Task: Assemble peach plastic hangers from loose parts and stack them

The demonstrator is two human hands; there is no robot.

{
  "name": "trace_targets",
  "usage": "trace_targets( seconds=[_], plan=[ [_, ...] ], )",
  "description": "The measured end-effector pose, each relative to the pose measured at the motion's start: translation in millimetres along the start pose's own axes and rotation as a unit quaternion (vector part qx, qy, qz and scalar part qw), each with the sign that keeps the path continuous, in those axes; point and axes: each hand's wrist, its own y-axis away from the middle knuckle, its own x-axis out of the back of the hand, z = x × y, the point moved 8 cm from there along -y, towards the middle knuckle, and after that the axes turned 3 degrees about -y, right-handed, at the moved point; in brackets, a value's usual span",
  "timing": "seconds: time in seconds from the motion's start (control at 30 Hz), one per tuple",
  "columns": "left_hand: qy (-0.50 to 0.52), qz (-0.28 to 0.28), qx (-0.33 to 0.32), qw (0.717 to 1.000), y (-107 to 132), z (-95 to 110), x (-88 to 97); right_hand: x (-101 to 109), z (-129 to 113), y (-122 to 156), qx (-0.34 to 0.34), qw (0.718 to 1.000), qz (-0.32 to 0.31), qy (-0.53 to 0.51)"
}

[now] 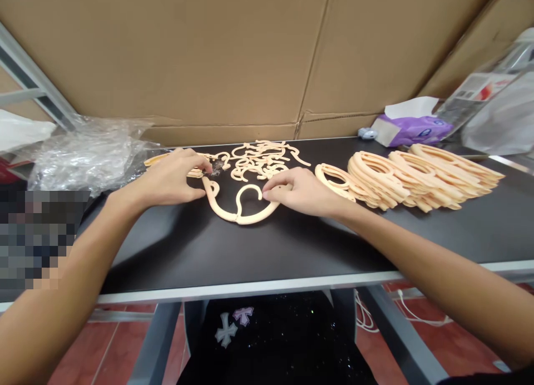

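A cream plastic clothes hanger [221,211] lies low over the black tabletop, with its curved hook [238,195] turned up toward the middle. My right hand [302,191] pinches the hanger near the hook's tip and covers its right end. My left hand [173,176] is at the other end, thumb and forefinger apart; the hanger's left tip is between or just beside them. Behind the hanger lies a loose heap of cream hooks [261,161]. More cream pieces [196,172] lie partly hidden behind my left hand.
Stacked cream hanger parts [375,176] spread along the right side of the black table [250,262]. A purple tissue pack [417,130] stands behind them. Crumpled clear plastic [89,154] lies at the left. Cardboard [187,57] walls off the back, and clear bags [496,112] sit at the far right.
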Motion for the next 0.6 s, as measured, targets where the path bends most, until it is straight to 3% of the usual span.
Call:
trace_targets(
  seconds=[0.13,0.23,0.33,0.53,0.6],
  plan=[
    [0.048,-0.042,0.014,0.998,-0.2,0.8,-14.0,-12.0,-19.9,7.3,0.074,0.996,-0.02,0.041],
    [0.078,-0.086,0.032,0.993,0.3,6.4,-23.7,-24.5,-27.2,11.9,0.118,0.99,-0.076,-0.014],
    [0.129,-0.118,0.001,0.985,1.4,26.9,-26.4,-31.5,-30.2,15.7,0.153,0.978,-0.118,-0.081],
    [0.211,-0.143,-0.034,0.966,7.2,58.5,-23.4,-22.3,-30.6,16.0,0.203,0.978,-0.048,-0.023],
    [0.222,-0.156,-0.054,0.961,10.1,63.4,-24.5,-22.0,-30.2,15.9,0.205,0.977,-0.051,-0.031]
  ],
)
